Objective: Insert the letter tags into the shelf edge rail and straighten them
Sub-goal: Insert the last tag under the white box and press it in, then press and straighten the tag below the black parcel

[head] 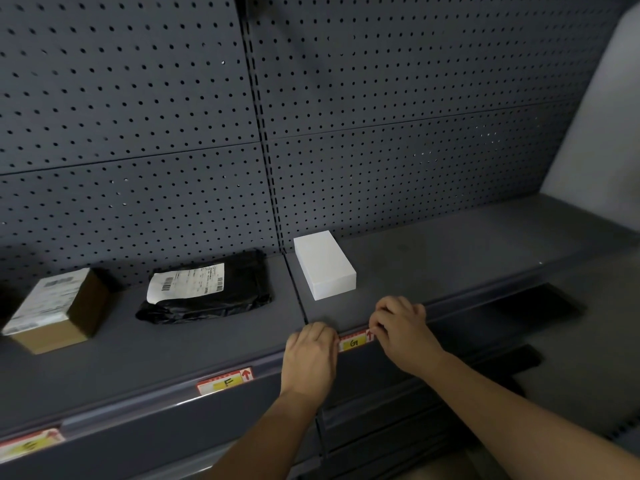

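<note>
Head cam: both hands (356, 341) flank G tag (355, 342) at rail edge.

Dim, even overhead light; the dark grey perforated metal back panel (138, 98) bows with wide-angle distortion. The glossy white rectangular box (323, 265) is brightest; frame edges are soft.
</note>
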A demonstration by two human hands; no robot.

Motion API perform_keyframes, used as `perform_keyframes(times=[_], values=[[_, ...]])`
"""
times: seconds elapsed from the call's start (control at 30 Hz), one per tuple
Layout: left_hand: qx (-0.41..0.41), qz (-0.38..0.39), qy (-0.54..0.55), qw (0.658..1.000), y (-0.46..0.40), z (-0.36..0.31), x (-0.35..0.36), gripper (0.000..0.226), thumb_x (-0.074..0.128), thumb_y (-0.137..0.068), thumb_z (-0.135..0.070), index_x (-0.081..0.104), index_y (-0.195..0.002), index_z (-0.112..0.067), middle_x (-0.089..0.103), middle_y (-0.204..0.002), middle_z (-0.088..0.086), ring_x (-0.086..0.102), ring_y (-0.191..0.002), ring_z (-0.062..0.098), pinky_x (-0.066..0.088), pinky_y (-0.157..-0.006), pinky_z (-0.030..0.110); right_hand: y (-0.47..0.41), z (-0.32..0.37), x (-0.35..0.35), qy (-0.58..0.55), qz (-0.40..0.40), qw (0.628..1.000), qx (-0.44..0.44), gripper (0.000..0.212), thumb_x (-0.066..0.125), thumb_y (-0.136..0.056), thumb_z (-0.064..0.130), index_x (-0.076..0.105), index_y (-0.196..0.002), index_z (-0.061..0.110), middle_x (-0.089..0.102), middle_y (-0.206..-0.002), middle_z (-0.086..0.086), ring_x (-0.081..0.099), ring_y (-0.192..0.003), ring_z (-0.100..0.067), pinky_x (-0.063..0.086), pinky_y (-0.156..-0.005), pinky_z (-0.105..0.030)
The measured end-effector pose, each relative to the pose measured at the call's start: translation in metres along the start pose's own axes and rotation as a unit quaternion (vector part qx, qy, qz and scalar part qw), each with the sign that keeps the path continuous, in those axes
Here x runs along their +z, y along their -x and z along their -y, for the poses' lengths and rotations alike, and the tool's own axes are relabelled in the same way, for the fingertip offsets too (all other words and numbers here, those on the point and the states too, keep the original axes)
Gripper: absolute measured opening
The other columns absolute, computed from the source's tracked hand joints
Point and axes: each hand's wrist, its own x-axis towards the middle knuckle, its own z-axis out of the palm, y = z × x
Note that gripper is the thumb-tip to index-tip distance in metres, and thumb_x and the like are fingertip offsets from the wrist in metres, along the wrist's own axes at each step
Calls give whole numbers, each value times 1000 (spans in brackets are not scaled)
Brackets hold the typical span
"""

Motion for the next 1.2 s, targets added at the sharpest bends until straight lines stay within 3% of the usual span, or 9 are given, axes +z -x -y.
perform_keyframes(times=[0.53,0.67,0.77,1.0,1.2], values=[[-13,34,18,999,-5,-1,-8,9,57,-88,-18,62,-83,-24,57,-86,-6,54,-82,15,45,-77,31,0,-5,-1,-13,15,1000,-4,12,54,-93,31,51,-85,39,39,-107,16,37,-107,-6,27,-96,-32],[32,35,39,998,-4,10,-28,9,54,-90,-28,63,-93,-26,58,-95,-9,50,-92,10,41,-88,30,1,1,-2,-95,-43,995,8,11,68,-85,30,58,-87,36,44,-101,15,42,-99,-5,27,-91,-30],[3,-4,34,999,11,31,-49,13,58,-87,-32,61,-99,-29,57,-104,-11,48,-101,8,36,-89,27,-8,35,4,-131,-79,988,-26,15,73,-81,27,61,-86,34,49,-96,14,47,-95,-8,32,-85,-32],[-82,-58,-10,995,71,112,-99,13,68,-79,-25,63,-91,-28,59,-94,-10,52,-90,14,40,-76,32,-23,155,36,-152,-65,975,-147,7,67,-84,35,65,-88,29,51,-96,16,49,-95,-5,36,-87,-31],[-73,-50,-37,995,102,157,-116,6,60,-82,-31,63,-87,-29,56,-89,-10,51,-83,15,39,-69,31,-19,188,57,-107,-33,986,-120,8,65,-85,37,65,-92,32,47,-99,18,46,-101,-2,31,-89,-28]])
